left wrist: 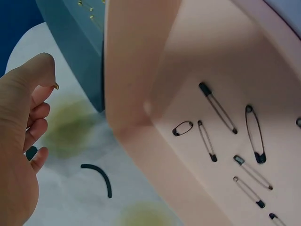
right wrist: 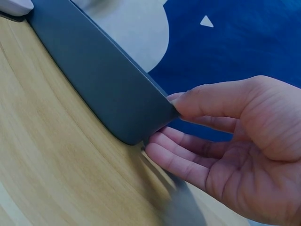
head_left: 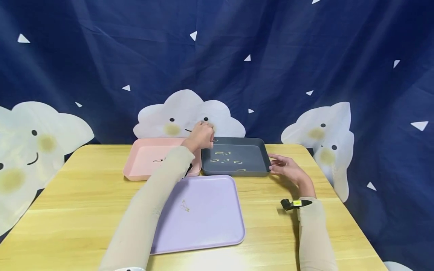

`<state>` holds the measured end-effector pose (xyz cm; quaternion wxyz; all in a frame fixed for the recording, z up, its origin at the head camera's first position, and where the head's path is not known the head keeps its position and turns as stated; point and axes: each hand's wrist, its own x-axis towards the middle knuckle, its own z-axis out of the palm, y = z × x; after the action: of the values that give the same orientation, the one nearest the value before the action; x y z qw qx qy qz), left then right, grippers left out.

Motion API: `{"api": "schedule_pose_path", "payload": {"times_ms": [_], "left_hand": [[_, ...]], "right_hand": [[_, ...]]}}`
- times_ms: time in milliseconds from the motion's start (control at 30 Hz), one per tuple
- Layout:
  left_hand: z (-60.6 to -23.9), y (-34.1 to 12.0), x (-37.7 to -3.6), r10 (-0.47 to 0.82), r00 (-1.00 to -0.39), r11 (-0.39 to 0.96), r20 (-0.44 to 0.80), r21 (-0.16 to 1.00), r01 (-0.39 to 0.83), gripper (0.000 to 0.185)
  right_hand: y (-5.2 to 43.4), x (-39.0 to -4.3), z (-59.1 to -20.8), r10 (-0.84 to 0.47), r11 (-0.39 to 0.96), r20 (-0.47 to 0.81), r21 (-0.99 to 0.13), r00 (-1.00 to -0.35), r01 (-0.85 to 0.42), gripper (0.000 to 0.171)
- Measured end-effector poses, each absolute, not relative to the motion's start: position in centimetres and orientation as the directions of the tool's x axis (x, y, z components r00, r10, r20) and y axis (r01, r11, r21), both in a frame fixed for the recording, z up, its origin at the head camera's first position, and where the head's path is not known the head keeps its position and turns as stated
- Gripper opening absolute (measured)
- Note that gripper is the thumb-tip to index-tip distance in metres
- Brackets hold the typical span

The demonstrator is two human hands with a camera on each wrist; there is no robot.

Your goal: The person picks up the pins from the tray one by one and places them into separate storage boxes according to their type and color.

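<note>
My left hand [head_left: 201,136] is raised over the meeting corner of the pink and dark grey trays. Its thumb and finger pinch a small gold safety pin [left wrist: 57,86]; only its tip shows in the left wrist view. Several gold safety pins [head_left: 238,162] lie spread in the dark grey tray [head_left: 251,142]. At that tray's right side, my right hand [head_left: 288,169] holds the near corner, thumb at the rim and fingers lower down. In the pink tray [head_left: 142,145] rest several black safety pins [left wrist: 255,134], mostly hidden by the left arm in the head view.
A lilac tray [head_left: 210,226] stands nearer on the wooden table [head_left: 68,210], with gold safety pins [head_left: 185,206] on it. Behind the table hangs a dark blue curtain [head_left: 217,67] with white clouds. The left forearm crosses the pink and lilac trays.
</note>
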<state>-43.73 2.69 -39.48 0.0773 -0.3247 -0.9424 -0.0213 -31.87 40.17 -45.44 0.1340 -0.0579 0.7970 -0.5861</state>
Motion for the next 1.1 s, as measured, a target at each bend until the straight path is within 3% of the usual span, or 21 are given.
{"api": "schedule_pose_path", "payload": {"times_ms": [500,767,1100], "left_hand": [[-41.7,3.6,-44.8,0.585,-0.795,0.811,0.161,-0.087,0.579,0.012],[-42.0,3.7,-44.7,0.556,-0.820,0.831,0.134,-0.072,0.551,0.026],[-41.7,3.1,-44.6,0.563,-0.813,0.825,0.148,-0.049,0.563,0.022]], "right_hand": [[40.2,-31.9,-45.6,-0.239,0.337,-0.146,-0.940,-0.960,0.059,0.068],[40.2,-31.9,-45.6,-0.235,0.339,-0.151,-0.938,-0.960,0.065,0.068],[40.0,-31.8,-45.4,-0.235,0.326,-0.150,-0.943,-0.960,0.068,0.067]]}}
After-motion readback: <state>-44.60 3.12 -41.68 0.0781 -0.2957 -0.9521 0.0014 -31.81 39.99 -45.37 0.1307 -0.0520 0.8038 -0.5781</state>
